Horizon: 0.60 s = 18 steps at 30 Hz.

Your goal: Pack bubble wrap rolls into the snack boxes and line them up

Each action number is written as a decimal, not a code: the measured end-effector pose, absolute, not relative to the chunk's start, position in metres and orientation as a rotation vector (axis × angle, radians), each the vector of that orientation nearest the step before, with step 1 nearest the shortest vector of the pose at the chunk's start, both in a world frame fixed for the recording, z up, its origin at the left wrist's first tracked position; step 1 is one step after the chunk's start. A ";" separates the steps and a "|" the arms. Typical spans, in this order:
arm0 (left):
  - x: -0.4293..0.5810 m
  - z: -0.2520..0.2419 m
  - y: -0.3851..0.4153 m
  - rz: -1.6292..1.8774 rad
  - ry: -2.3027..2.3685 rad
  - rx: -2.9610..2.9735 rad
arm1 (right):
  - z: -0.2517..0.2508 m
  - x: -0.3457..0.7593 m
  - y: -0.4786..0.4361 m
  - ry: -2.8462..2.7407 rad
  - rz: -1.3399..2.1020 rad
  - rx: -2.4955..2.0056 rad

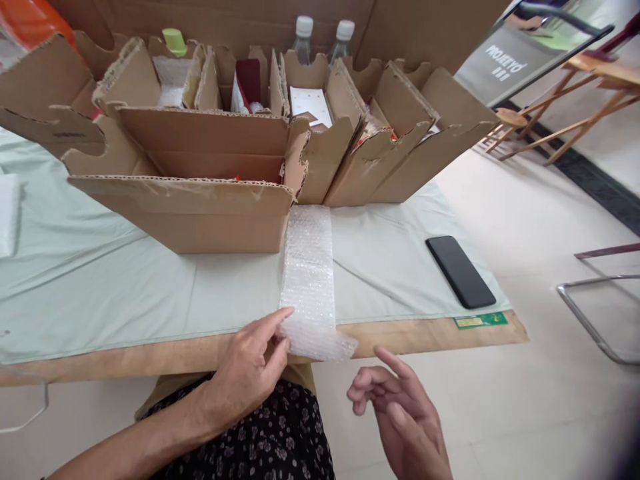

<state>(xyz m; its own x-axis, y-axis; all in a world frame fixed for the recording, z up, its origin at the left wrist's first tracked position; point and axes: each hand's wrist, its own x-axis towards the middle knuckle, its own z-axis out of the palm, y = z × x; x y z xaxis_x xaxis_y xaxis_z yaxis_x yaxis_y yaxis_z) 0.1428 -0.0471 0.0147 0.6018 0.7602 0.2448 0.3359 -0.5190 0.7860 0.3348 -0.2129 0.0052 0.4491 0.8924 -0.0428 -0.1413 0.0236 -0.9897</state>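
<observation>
A long strip of clear bubble wrap [309, 267] lies on the cloth, its near end folded up at the table's front edge. My left hand [257, 357] grips the left side of that folded end, index finger on top and the thumb close below. To the right of the strip, my right hand [403, 407] hovers in front of the table edge. Its fingers are apart and partly bent, with nothing in them, and it does not touch the wrap.
Cardboard bins [225, 217] holding assorted items stand along the back. Two capped bottles [342, 43] show behind them. A black phone [460, 272] lies at right, near a green card [481, 321]. Wooden stools [590, 73] stand on the floor beyond.
</observation>
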 end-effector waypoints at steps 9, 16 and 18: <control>0.152 0.006 -0.038 0.594 1.024 2.404 | -0.003 0.330 -0.161 -1.790 0.038 -1.712; 0.135 0.018 -0.039 0.692 0.725 2.596 | -0.002 0.338 -0.148 -1.853 0.022 -1.732; 0.132 0.019 -0.041 0.665 0.585 2.590 | 0.005 0.340 -0.145 -1.833 0.068 -1.692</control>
